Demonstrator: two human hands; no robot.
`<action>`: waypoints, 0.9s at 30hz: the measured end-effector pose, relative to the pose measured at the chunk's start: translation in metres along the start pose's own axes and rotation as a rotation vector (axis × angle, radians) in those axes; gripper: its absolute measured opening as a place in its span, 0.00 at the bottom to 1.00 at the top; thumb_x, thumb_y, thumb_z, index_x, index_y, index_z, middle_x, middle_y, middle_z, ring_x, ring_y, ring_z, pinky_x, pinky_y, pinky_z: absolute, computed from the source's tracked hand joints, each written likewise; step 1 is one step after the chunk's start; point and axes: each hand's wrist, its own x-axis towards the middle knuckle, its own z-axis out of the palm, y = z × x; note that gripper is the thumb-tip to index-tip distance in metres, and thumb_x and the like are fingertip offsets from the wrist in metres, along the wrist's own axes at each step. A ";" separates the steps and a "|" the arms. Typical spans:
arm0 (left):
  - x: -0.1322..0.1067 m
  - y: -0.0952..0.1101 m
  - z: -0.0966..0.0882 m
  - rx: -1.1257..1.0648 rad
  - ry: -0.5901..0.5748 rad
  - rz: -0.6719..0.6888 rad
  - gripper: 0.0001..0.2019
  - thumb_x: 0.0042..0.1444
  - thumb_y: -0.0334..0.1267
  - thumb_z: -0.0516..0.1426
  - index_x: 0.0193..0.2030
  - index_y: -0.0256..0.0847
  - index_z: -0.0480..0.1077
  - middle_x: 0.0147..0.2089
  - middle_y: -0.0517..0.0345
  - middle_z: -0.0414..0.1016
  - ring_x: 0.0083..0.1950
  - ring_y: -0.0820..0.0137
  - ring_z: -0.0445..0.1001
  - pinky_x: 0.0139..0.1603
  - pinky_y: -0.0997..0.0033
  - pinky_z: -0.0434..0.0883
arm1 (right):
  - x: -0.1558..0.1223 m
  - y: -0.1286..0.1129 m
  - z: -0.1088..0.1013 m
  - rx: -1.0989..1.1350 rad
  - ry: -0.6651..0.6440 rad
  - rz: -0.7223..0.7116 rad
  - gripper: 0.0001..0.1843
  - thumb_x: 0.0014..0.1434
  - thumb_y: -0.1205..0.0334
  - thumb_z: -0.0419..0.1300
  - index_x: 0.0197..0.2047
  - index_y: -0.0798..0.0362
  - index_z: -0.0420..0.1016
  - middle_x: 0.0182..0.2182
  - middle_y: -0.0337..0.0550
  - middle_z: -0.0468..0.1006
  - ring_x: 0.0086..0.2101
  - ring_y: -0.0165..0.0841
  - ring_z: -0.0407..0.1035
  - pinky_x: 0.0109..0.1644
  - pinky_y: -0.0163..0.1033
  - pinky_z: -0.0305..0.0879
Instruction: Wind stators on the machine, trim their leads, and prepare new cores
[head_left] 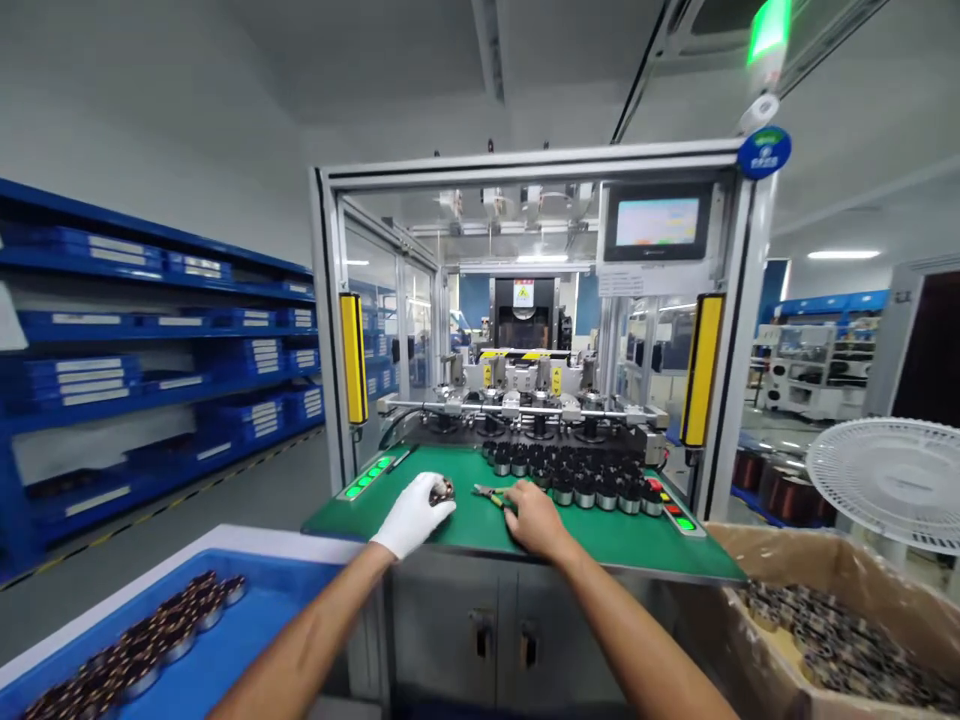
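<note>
Curling around a small round part [444,491] with dark and coppery spots, the fingers of the gloved left hand [411,515] grasp it low over the near side of the green tabletop [480,537]; whether it touches the surface is hidden. To their right, the fingers of the bare right hand [538,518] are closed on the handles of small cutters [493,495], whose tips point left toward the gloved fingers and stop just short of the part.

Beyond and to the right of the bare fingers, dark-topped parts [585,488] with silvery sides crowd together in rows. A panel of green-lit buttons [369,478] lies to the left of the gloved fingers, and another button panel [675,508] is well right of the bare ones.

Straight ahead of both sets of fingers stands a machine [525,378] within a metal frame [540,164], a screen [657,221] high on the right. Below and left of the gloved fingers, a blue tray [281,590] carries coppery wound parts [142,645]; far to the right of the bare fingers, a lined carton [787,550] holds metal parts [847,640], with a white fan [892,480] beyond it. Blue shelving [165,400] lines the room's left side.
</note>
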 end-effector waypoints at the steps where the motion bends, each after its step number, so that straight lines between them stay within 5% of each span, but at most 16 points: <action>1: -0.015 0.010 0.000 -0.050 0.043 0.013 0.04 0.57 0.33 0.59 0.36 0.38 0.68 0.45 0.53 0.75 0.47 0.67 0.75 0.51 0.63 0.73 | -0.003 -0.004 -0.001 0.049 0.043 0.011 0.13 0.66 0.55 0.59 0.48 0.55 0.73 0.48 0.46 0.75 0.47 0.36 0.71 0.53 0.49 0.70; 5: -0.086 0.049 -0.011 -0.184 0.150 0.049 0.05 0.58 0.36 0.58 0.40 0.42 0.66 0.61 0.48 0.69 0.60 0.64 0.71 0.59 0.60 0.71 | -0.045 -0.039 -0.007 0.317 0.175 0.054 0.14 0.66 0.53 0.57 0.44 0.55 0.73 0.43 0.50 0.76 0.45 0.38 0.71 0.52 0.49 0.69; 9: -0.140 0.078 -0.021 -0.239 0.195 0.167 0.18 0.56 0.22 0.51 0.49 0.44 0.66 0.68 0.48 0.63 0.65 0.65 0.67 0.62 0.60 0.70 | -0.111 -0.088 -0.015 0.609 0.163 0.112 0.14 0.64 0.51 0.58 0.47 0.51 0.72 0.40 0.46 0.77 0.39 0.35 0.74 0.43 0.41 0.73; 13: -0.161 0.091 -0.020 -0.239 0.090 0.234 0.30 0.51 0.16 0.46 0.58 0.45 0.63 0.70 0.50 0.61 0.67 0.68 0.66 0.64 0.64 0.69 | -0.140 -0.121 -0.022 0.971 0.200 0.270 0.10 0.56 0.58 0.67 0.41 0.50 0.76 0.35 0.40 0.76 0.35 0.31 0.72 0.40 0.35 0.71; 19: -0.165 0.097 -0.009 -0.260 0.074 0.326 0.28 0.53 0.17 0.47 0.59 0.41 0.62 0.69 0.45 0.60 0.67 0.67 0.65 0.64 0.64 0.69 | -0.144 -0.123 -0.028 1.098 0.240 0.385 0.08 0.53 0.61 0.69 0.27 0.53 0.75 0.29 0.38 0.73 0.33 0.29 0.68 0.39 0.34 0.65; 27: -0.155 0.091 -0.006 -0.241 0.204 0.321 0.10 0.57 0.31 0.60 0.45 0.41 0.68 0.62 0.40 0.71 0.60 0.59 0.73 0.57 0.56 0.74 | -0.162 -0.133 -0.045 1.605 -0.357 0.824 0.15 0.46 0.57 0.73 0.27 0.55 0.72 0.11 0.31 0.64 0.14 0.20 0.50 0.20 0.28 0.46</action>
